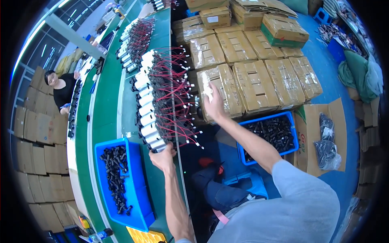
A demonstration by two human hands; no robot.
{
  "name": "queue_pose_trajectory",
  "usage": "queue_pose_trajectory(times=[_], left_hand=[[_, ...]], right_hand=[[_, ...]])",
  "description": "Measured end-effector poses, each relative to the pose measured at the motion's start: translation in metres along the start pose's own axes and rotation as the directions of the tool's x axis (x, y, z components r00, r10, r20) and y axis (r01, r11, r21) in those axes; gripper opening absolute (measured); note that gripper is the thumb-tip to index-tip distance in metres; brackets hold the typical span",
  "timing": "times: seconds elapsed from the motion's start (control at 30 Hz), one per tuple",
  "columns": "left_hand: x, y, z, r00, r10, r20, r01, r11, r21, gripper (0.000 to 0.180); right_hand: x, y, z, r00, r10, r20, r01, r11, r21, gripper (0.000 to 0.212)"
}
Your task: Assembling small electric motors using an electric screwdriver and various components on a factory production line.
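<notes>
My left hand [163, 159] is closed round the near end of a row of silver cylinders [148, 120] on the green bench. They have black end fittings, and red and black wires [175, 103] with small white plugs hang over the bench's right edge. My right hand [214, 104] is raised right of the wires, in front of a taped carton [227, 93]. Its fingers are bent around a pale, shiny patch; glare hides what they hold. Left of my left forearm stands a blue bin [139, 194] with small black parts [114, 174].
A second group of wired cylinders [135, 40] lies farther up the bench. Stacked cartons [257, 87] fill the right side. Below them are a blue crate [297, 139] of black parts and an open carton [340, 137] with bagged parts. Another person [65, 91] is across the bench.
</notes>
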State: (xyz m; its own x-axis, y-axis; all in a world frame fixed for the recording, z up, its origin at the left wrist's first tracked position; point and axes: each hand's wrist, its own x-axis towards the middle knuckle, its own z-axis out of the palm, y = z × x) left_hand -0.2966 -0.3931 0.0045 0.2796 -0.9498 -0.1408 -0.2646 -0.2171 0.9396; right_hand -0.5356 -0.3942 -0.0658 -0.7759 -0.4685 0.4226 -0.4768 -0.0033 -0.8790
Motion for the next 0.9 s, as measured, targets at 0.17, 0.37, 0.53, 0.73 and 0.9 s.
queue_pose_trajectory(times=[0.17, 0.37, 0.53, 0.73, 0.9], left_hand=[[0.045, 0.023, 0.049, 0.994, 0.042, 0.100, -0.038, 0.998, -0.041, 0.043], [0.108, 0.054, 0.119, 0.990, 0.047, 0.136, -0.042, 0.998, -0.041, 0.027], [0.148, 0.084, 0.167, 0.986, 0.048, 0.157, -0.050, 0.999, 0.013, 0.025], [0.198, 0.104, 0.224, 0.986, 0.055, 0.158, -0.054, 0.998, -0.015, 0.023], [0.236, 0.120, 0.283, 0.983, 0.094, 0.155, -0.103, 0.993, 0.050, 0.026]], right_hand=[[-0.128, 0.002, -0.095, 0.940, 0.241, 0.240, -0.254, 0.967, 0.023, 0.052], [-0.258, -0.003, -0.166, 0.816, 0.442, 0.371, -0.375, 0.895, -0.241, 0.060], [-0.289, -0.012, -0.160, 0.749, 0.449, 0.488, -0.326, 0.890, -0.318, 0.059], [-0.296, -0.015, -0.126, 0.715, 0.400, 0.573, -0.185, 0.899, -0.396, 0.060], [-0.332, 0.003, -0.127, 0.706, 0.367, 0.605, -0.097, 0.897, -0.431, 0.058]])
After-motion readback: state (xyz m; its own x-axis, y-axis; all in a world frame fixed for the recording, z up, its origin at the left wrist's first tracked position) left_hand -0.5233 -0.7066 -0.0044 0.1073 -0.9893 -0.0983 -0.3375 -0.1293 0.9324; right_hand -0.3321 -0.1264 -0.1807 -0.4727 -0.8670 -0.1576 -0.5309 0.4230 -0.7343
